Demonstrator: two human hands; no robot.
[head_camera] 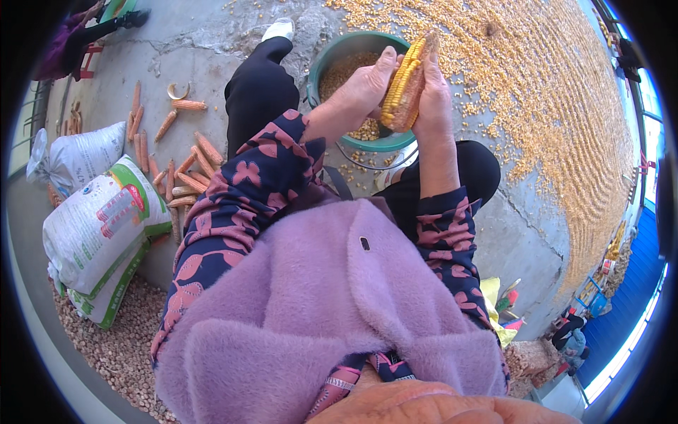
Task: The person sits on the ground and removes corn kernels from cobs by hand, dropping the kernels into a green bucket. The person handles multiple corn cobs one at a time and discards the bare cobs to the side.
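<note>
A partly shelled ear of corn (405, 87) is held tilted over a green bucket (381, 144). Rows of yellow kernels cover its left side, while the right side shows bare reddish cob. My right hand (435, 103) grips the ear along its right side. My left hand (365, 87) has it from the left, thumb up near the kernels and the other fingers partly hidden behind it. Loose corn kernels (365, 130) lie inside the bucket, which stands on the floor between my legs. Its wire handle (365, 165) hangs down on the near side.
Stripped cobs (198, 159) lie scattered on the concrete floor to the left, beside stacked printed sacks (106, 222) and a white sack (90, 153). A broad layer of kernels (529, 79) spreads across the right. Another person (69, 42) sits at the upper left.
</note>
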